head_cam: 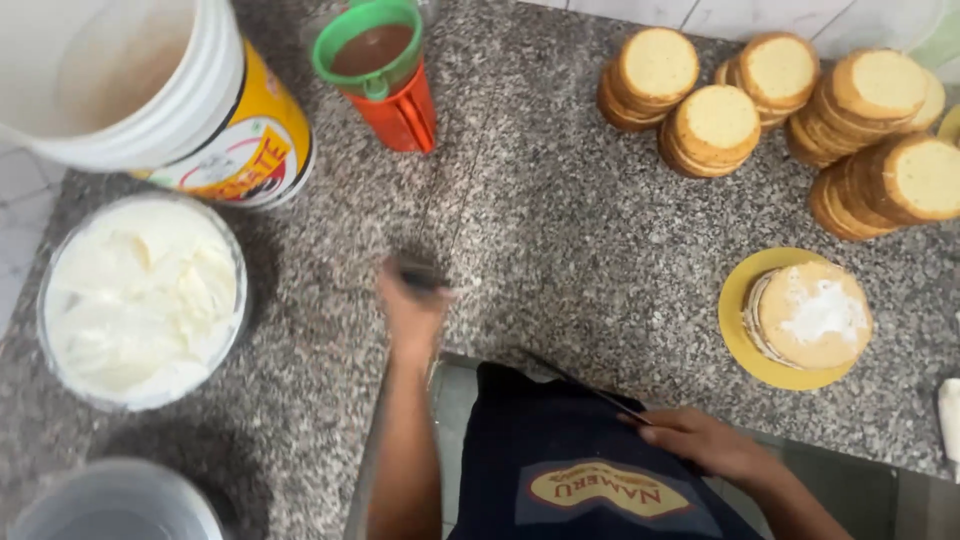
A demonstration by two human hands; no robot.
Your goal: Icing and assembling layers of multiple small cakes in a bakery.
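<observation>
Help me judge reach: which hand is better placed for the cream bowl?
Left, probably: the left hand, gripping a dark tool, is over the counter nearer the cream bowl; the right hand holds a thin blade back at the apron.

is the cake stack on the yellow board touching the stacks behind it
Apart. The head view shows bare granite between the cake stack on the yellow board and the rear stacks.

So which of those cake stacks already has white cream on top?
The stack on the yellow board, the cake stack nearest the right hand. Its top has a white smear; the other stacks behind it are bare.
</observation>
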